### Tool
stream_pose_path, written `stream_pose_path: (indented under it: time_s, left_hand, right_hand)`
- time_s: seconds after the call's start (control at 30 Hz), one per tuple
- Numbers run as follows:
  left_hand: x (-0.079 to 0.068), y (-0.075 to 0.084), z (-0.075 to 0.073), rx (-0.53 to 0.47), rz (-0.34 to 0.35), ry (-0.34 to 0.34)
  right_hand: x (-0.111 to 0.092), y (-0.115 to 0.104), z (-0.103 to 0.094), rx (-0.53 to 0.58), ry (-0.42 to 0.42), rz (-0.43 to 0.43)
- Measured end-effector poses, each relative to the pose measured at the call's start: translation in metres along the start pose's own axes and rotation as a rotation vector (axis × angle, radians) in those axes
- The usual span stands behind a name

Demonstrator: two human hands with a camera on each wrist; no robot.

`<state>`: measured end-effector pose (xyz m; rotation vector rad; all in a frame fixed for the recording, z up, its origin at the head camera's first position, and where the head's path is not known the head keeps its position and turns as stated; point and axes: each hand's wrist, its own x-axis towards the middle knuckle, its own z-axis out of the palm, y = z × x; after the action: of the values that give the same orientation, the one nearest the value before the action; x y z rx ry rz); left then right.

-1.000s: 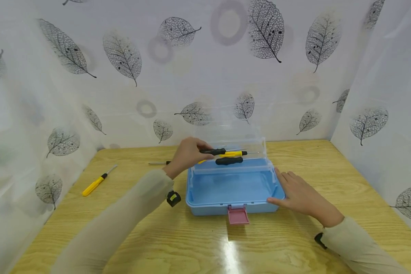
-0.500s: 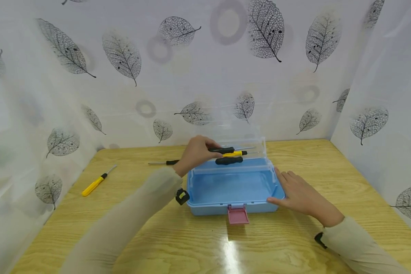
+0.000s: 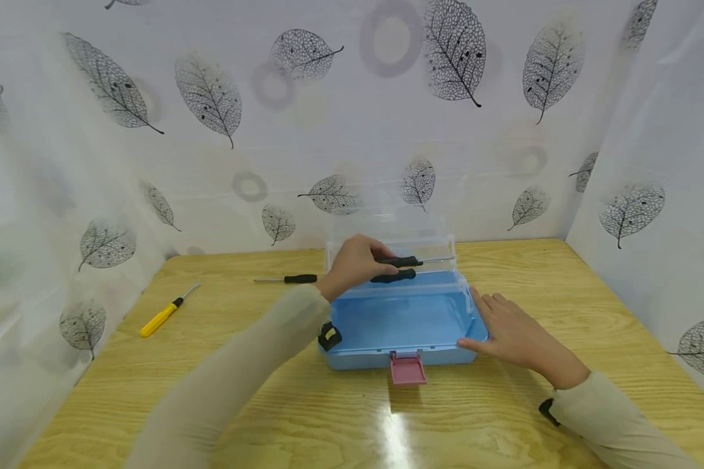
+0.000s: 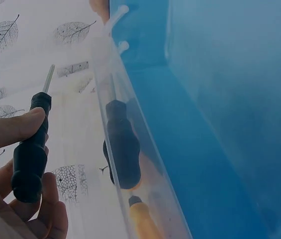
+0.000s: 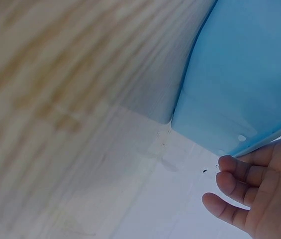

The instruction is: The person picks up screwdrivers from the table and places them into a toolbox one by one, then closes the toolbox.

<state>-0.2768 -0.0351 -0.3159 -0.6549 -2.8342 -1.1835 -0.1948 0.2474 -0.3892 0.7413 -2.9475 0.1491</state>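
My left hand (image 3: 358,260) pinches a black-handled screwdriver (image 4: 30,164) by its handle, its metal shank pointing right in the head view. It hangs above the clear tray (image 4: 152,169) of an opened blue toolbox (image 3: 405,360). Through the tray wall, the left wrist view shows another black-handled screwdriver (image 4: 123,149) and a yellow-handled screwdriver (image 4: 144,219). My right hand (image 3: 513,332) rests against the toolbox's right side, thumb at the front corner and fingers along the outer wall. In the right wrist view, several loosely bent fingers (image 5: 230,209) stand off the blue wall.
On the wooden table (image 3: 258,417) lie a yellow screwdriver (image 3: 163,318) at far left and a black-handled screwdriver (image 3: 300,279) left of the box. A pink latch (image 3: 408,370) hangs open in front. The clear lid (image 3: 387,228) stands raised before a leaf-patterned curtain (image 3: 352,117).
My left hand has moved to the right over the tray with the screwdriver, now covering the yellow handle there. The table screwdriver left of the box shows more fully. My right hand stays put.
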Motion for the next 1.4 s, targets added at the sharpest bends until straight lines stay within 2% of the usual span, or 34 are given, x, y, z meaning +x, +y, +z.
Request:
stream_pose_path:
  time_s: [0.4, 1.4]
  left_hand:
    - [0.007, 0.001, 0.015, 0.062, -0.045, -0.031]
    - [0.009, 0.0, 0.029, 0.221, -0.046, -0.04]
  right_hand:
    - [0.0, 0.002, 0.002, -0.004, 0.002, 0.0]
    - [0.0, 0.001, 0.003, 0.002, 0.001, 0.003]
